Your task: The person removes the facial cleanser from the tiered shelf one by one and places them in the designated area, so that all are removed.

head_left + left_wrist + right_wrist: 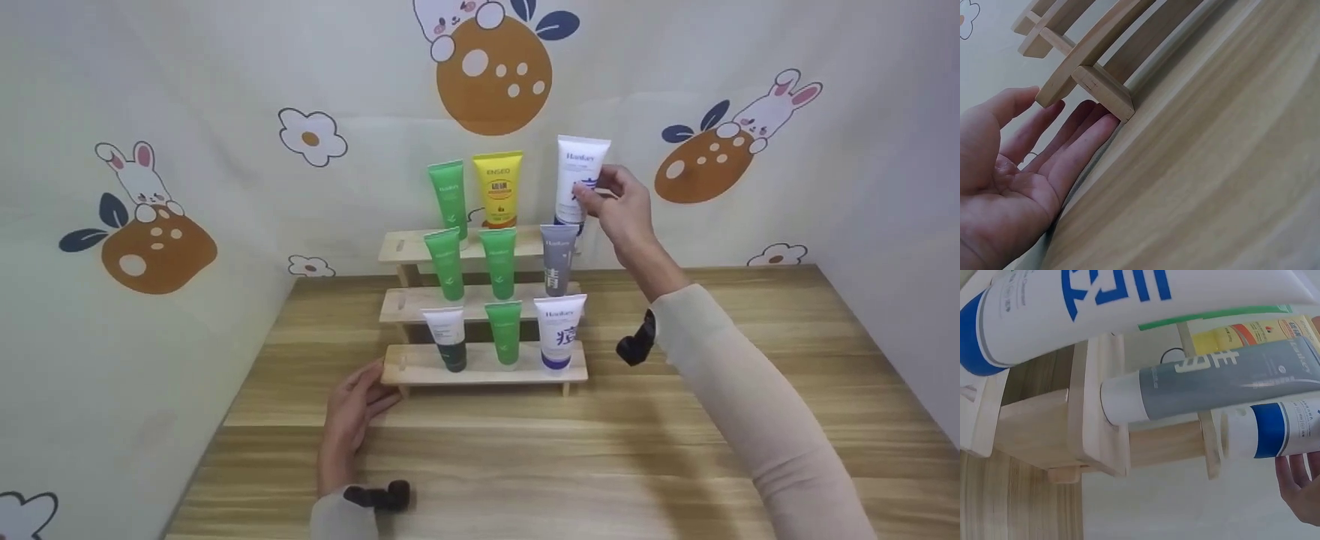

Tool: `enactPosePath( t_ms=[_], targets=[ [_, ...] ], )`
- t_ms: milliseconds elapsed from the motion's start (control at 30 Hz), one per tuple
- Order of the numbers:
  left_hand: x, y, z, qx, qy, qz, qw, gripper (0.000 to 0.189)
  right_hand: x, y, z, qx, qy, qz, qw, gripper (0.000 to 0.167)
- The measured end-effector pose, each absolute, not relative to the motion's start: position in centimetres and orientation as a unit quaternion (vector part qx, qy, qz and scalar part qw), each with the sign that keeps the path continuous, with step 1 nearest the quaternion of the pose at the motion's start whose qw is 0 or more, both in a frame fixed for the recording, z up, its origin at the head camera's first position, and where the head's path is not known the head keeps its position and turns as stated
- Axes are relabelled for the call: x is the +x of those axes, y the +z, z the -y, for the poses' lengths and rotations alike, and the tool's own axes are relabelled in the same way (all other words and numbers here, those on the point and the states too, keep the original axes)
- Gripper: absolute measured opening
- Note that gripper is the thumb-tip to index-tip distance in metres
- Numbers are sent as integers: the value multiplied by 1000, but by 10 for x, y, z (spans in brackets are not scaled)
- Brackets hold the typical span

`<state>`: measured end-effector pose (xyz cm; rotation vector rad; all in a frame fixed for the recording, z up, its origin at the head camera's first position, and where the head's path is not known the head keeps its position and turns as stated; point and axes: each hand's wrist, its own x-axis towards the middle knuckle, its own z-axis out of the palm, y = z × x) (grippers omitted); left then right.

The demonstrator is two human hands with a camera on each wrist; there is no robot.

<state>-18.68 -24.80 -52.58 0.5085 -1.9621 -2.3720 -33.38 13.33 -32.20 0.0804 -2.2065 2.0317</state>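
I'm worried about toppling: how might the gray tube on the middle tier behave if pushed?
The gray tube would probably tip easily, standing tall on its white cap. Its body, flattened to a thin top, likely gives when squeezed.

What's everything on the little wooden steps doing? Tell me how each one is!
Top white tube: held cap down by the right hand; touching the shelf or not, I can't tell
Yellow tube: upright
Four green tubes: upright
Grey tube: upright, cap down
Lower white tube: upright, cap down
White-and-dark-green tube: upright
Wooden stand: standing, touched by the left hand
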Motion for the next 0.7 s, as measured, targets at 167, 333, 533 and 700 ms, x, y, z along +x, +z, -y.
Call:
enactPosePath(
  t_ms=[167,333,533,700],
  targets=[
    [-188,-526,248,161,-763,626,15,44,-333,-323,-148,20,682,726,84,42],
    [-188,-527,247,168,-764,623,17,46,-333,-330,-164,14,682,726,86,38],
    [-188,-526,247,174,-764,622,14,45,-333,-342,-182,5,671,738,72,40],
    [-186,-525,247,167,-766,621,15,44,-334,-354,-197,-7,666,744,58,40]
  ],
)
